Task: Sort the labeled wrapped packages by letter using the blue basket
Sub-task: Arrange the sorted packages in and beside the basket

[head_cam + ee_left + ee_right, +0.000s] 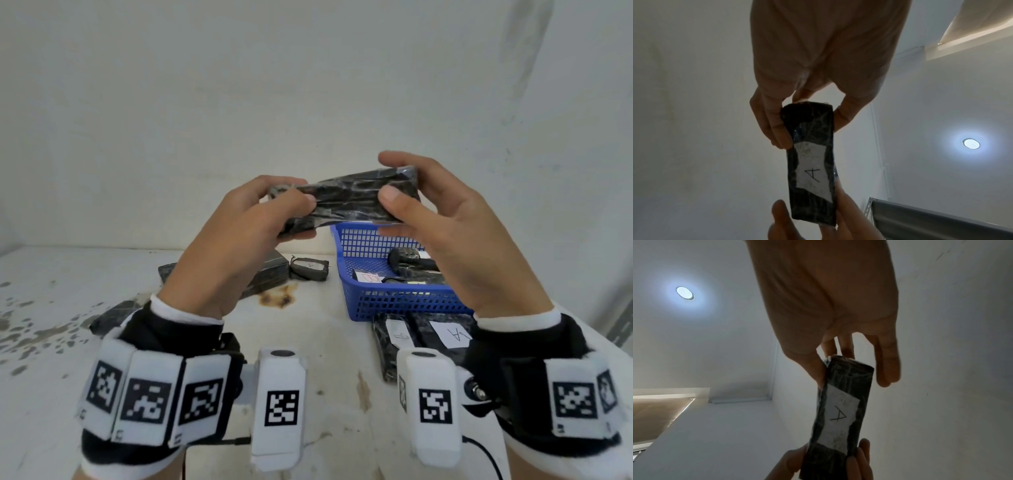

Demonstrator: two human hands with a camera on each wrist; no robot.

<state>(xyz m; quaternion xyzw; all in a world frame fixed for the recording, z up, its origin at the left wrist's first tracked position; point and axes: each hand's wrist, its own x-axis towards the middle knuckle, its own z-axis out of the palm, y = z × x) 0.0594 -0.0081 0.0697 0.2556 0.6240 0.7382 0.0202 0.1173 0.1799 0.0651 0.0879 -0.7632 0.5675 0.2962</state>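
Observation:
Both hands hold one long black wrapped package in the air above the table, over the far left corner of the blue basket. My left hand grips its left end, my right hand pinches its right end between thumb and fingers. The wrist views show the underside of the package, with a white label marked "A". Inside the basket lie several dark packages, one with a label reading "B".
On the white stained table, two black packages lie in front of the basket, one labelled "A". More dark packages and a small grey one lie left of the basket. A white wall stands behind.

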